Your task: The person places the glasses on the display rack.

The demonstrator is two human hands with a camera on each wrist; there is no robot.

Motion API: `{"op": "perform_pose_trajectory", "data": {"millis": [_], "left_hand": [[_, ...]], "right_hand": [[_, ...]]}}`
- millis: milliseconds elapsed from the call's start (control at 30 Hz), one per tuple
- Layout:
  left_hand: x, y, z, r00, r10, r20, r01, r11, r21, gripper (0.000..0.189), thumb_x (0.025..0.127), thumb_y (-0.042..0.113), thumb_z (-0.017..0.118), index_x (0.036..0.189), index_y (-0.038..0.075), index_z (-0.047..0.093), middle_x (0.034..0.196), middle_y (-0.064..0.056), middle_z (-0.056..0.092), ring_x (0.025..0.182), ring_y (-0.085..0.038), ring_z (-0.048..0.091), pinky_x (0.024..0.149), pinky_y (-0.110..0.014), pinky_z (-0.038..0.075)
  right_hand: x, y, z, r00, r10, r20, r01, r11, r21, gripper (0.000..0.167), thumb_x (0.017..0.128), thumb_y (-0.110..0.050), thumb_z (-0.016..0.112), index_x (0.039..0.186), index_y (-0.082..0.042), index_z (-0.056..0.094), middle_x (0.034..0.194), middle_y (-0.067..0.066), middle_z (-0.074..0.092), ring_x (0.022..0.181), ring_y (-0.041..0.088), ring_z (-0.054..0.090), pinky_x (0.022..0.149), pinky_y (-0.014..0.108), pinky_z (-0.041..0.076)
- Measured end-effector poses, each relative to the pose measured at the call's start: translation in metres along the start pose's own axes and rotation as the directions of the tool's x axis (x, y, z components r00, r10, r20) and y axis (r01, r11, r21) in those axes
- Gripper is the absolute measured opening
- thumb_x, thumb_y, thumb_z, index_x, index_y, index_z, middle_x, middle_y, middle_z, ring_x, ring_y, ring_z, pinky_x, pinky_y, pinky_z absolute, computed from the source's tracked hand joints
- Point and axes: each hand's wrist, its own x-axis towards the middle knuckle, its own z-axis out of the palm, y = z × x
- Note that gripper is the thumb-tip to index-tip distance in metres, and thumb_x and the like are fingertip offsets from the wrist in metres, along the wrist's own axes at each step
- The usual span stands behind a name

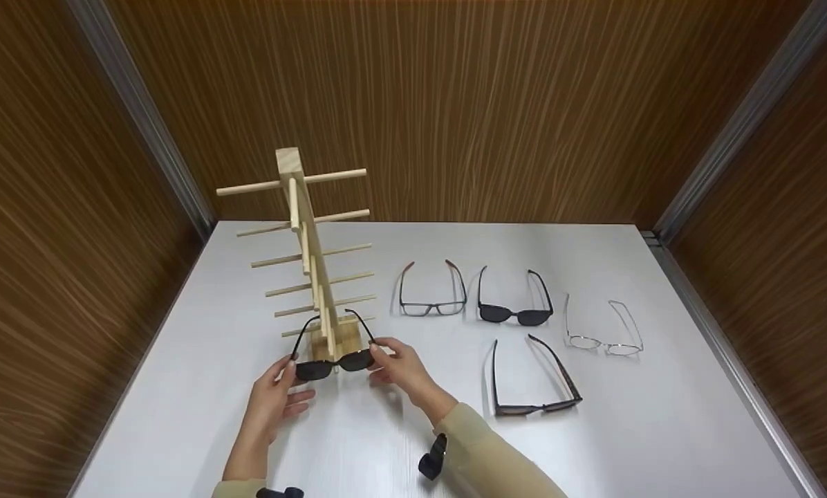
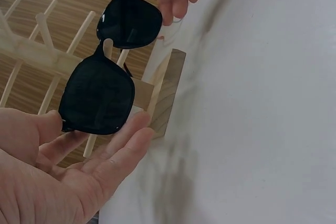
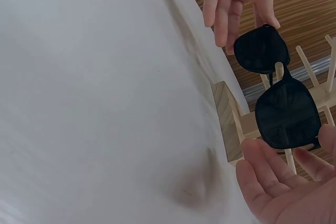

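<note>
Black sunglasses (image 1: 314, 371) with dark lenses are held between both hands at the lowest part of a wooden peg rack (image 1: 289, 163). My left hand (image 1: 268, 401) pinches the left hinge corner between thumb and finger, its other fingers spread below. At the opposite corner, my right hand (image 1: 403, 370) pinches the frame the same way. The temples point away, one on each side of the rack's post. In the left wrist view, a peg's rounded tip (image 2: 107, 48) shows at the bridge of the sunglasses (image 2: 97, 98). Whether the bridge rests on the peg I cannot tell.
To the right on the white table (image 1: 662, 429) lie clear-lens glasses (image 1: 433, 308), black sunglasses (image 1: 515, 316), thin wire-rimmed glasses (image 1: 605, 345) and dark thick-framed glasses (image 1: 538, 408), temples unfolded. Wood-grain panels (image 1: 455, 111) enclose the table. Pegs (image 1: 336, 176) stick out from the rack's sides.
</note>
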Motion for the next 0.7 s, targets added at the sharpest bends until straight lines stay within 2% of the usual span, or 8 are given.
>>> {"op": "perform_pose_trajectory", "data": {"millis": [333,567,700], "left_hand": [[-0.004,-0.004,-0.005,0.999,-0.031,-0.013,0.031,1.000,0.004,0.062,0.097,0.041,0.046,0.144,0.006,0.029,0.119,-0.028,0.055,0.092,-0.031,0.065,0.074,-0.039,0.055],[-0.009,-0.013,-0.010,0.993,-0.114,-0.004,0.114,0.993,-0.011,0.060,0.096,0.044,0.045,0.139,0.003,0.036,0.117,-0.025,0.058,0.093,-0.029,0.065,0.075,-0.040,0.054],[-0.012,-0.019,-0.011,0.989,-0.150,0.002,0.150,0.988,-0.024,0.059,0.096,0.045,0.046,0.135,0.002,0.041,0.114,-0.022,0.060,0.093,-0.028,0.065,0.075,-0.040,0.054]], "right_hand": [[-0.005,-0.001,-0.005,1.000,0.014,0.009,-0.014,0.999,0.036,0.042,0.093,-0.028,0.057,0.123,0.001,0.053,0.090,0.026,0.066,0.081,0.041,0.065,0.074,0.049,0.053],[-0.025,-0.020,-0.013,0.999,0.048,0.026,-0.048,0.999,0.009,0.039,0.097,-0.026,0.050,0.123,0.003,0.052,0.098,0.027,0.065,0.089,0.045,0.062,0.081,0.051,0.050],[-0.029,-0.017,-0.018,0.999,0.050,0.011,-0.051,0.998,0.028,0.039,0.097,-0.026,0.051,0.122,0.005,0.052,0.097,0.026,0.065,0.088,0.044,0.062,0.079,0.050,0.050]]}}
